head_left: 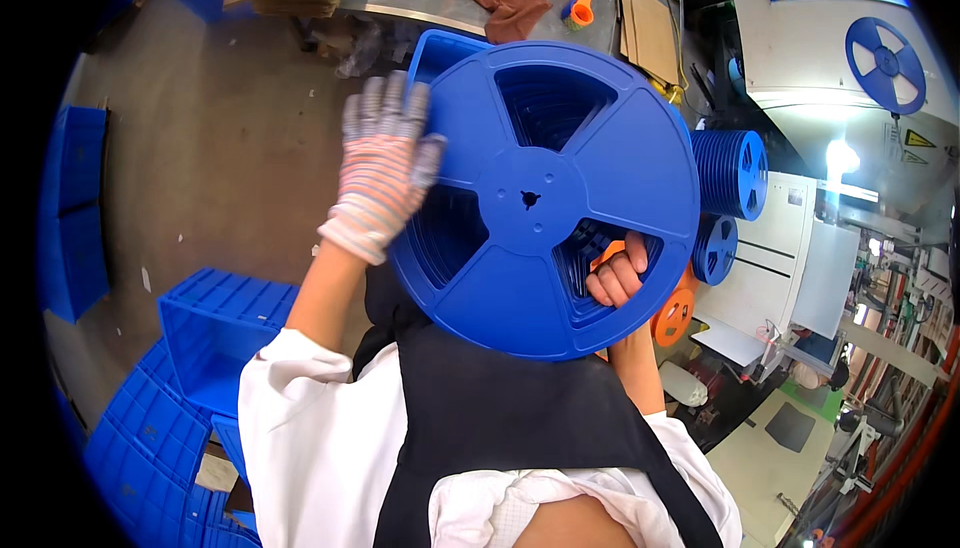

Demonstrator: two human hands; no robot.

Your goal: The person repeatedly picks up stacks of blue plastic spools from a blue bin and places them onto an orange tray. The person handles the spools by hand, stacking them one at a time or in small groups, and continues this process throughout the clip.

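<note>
A large stack of blue plastic reels (630, 163) fills the middle of the head view, its round face with three cut-out windows turned up toward me. My left hand (385, 163), in a striped knit glove, lies along the stack's left rim with its fingers stretched out. Bare fingers of my right hand (618, 273) come through the lower right window and curl over its edge, gripping the stack. The rest of that hand is hidden beneath the reels. Behind the stack's upper left edge, part of a blue bin (432, 48) shows.
A grey workbench (410, 0) at the far side carries a brown cloth (503, 6), an orange tape roll (580, 10) and cardboard (645, 28). More blue reels (735, 173) and an orange reel (673, 316) stand at right, near a machine. Blue crates (222, 323) sit on the floor at left.
</note>
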